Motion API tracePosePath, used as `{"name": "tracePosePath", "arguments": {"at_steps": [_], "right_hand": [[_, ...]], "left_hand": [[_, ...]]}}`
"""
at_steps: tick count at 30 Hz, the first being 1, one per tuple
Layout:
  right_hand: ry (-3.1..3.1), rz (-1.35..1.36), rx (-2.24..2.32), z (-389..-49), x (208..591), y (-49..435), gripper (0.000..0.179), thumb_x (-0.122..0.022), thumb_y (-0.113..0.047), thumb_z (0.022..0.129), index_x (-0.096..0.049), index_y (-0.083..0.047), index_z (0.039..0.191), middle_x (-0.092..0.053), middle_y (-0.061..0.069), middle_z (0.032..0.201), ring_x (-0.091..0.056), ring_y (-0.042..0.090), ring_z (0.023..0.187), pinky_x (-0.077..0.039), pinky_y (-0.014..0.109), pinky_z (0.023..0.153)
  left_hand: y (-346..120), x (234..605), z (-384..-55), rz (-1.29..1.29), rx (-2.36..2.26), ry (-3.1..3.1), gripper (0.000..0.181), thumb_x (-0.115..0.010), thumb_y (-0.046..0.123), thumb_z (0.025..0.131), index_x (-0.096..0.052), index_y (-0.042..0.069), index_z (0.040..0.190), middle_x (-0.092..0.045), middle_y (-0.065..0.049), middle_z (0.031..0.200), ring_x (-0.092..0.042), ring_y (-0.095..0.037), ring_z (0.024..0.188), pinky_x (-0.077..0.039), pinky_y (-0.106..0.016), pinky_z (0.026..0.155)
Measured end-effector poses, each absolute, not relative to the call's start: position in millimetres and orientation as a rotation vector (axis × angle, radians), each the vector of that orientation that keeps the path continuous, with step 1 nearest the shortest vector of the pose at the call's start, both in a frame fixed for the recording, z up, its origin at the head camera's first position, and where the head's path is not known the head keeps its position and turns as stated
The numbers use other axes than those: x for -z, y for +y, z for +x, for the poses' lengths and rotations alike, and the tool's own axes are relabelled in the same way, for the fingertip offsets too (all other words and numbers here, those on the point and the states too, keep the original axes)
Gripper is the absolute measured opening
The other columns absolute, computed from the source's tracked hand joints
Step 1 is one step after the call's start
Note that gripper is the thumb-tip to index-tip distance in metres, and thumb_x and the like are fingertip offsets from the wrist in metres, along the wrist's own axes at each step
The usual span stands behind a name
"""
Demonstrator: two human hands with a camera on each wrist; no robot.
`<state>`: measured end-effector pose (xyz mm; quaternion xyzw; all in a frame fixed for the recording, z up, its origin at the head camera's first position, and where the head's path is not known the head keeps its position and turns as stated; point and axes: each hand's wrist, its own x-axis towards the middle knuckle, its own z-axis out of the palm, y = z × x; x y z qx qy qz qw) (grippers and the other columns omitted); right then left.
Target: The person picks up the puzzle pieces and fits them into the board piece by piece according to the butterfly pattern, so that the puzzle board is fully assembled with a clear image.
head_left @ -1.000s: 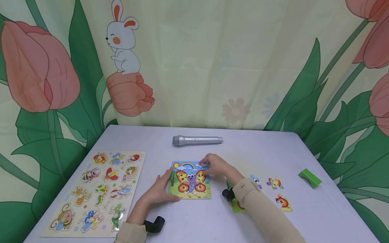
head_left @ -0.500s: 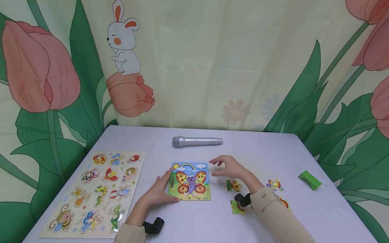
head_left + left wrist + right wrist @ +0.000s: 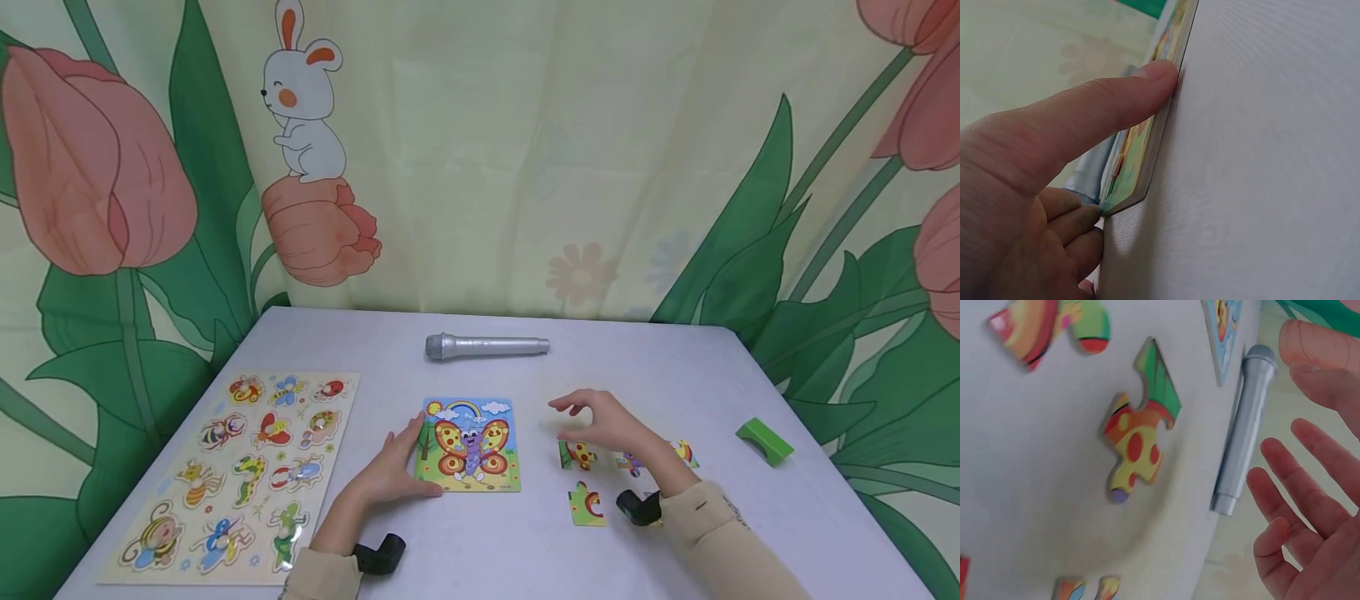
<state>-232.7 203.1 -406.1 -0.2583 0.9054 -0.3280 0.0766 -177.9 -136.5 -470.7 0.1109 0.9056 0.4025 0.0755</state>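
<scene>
A small square butterfly puzzle board point(image 3: 472, 446) lies flat in the middle of the table. My left hand point(image 3: 390, 471) holds its lower left corner, thumb along the near edge and fingers at the left side; in the left wrist view the thumb point(image 3: 1104, 106) presses the board's edge point(image 3: 1147, 156). My right hand point(image 3: 600, 421) hovers right of the board with fingers apart, nothing between them. Below it lies a jigsaw piece point(image 3: 1138, 444) with a red-spotted yellow wing, and nearer me a green-and-red piece point(image 3: 587, 505). The right forearm partly hides other pieces.
A large insect picture board point(image 3: 232, 483) lies at the left. At the back rests a silver toy microphone point(image 3: 487, 347). A green arch-shaped block point(image 3: 765, 441) is at the right. Behind the table hangs a printed curtain point(image 3: 480, 150).
My right hand has left the upper right corner of the puzzle board and moved right, over the loose jigsaw pieces. The left hand has stayed at the board.
</scene>
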Motion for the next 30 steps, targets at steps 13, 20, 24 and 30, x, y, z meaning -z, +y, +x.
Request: {"name": "tracePosePath", "arguments": {"at_steps": [13,20,24,30], "right_hand": [[2.720,-0.749,0.915,-217,421,227,0.048,-0.078,-0.022,0.072,-0.062,-0.005,0.115,-0.063,0.007,0.108,-0.054,0.025,0.094,-0.049,0.042,0.077],[2.743,-0.742,0.859,-209,424,231,0.048,-0.078,-0.022,0.072,-0.063,-0.006,0.114,-0.063,0.003,0.106,-0.054,0.023,0.094,-0.049,0.041,0.079],[2.759,-0.789,0.837,-206,427,232,0.046,-0.077,-0.019,0.072,-0.063,-0.003,0.113,-0.063,0.005,0.105,-0.055,0.024,0.093,-0.049,0.043,0.079],[2.789,-0.702,0.757,-204,431,231,0.044,-0.078,-0.017,0.072,-0.064,-0.008,0.113,-0.061,-0.003,0.102,-0.053,0.016,0.088,-0.049,0.036,0.077]], "left_hand": [[-136,471,-179,0.322,-1.196,2.729,0.114,-0.085,0.035,0.058,-0.018,0.003,0.145,-0.023,-0.021,0.147,-0.016,-0.034,0.136,-0.002,-0.046,0.112],[-135,472,-178,0.317,-1.190,2.726,0.114,-0.085,0.034,0.059,-0.018,0.003,0.145,-0.023,-0.021,0.147,-0.015,-0.033,0.136,-0.002,-0.045,0.112],[-135,471,-178,0.323,-1.196,2.720,0.114,-0.085,0.035,0.059,-0.017,0.003,0.145,-0.023,-0.021,0.147,-0.015,-0.033,0.136,-0.002,-0.045,0.112],[-136,470,-178,0.333,-1.191,2.723,0.114,-0.084,0.033,0.059,-0.016,0.003,0.146,-0.022,-0.022,0.147,-0.015,-0.034,0.136,-0.003,-0.046,0.112]]}}
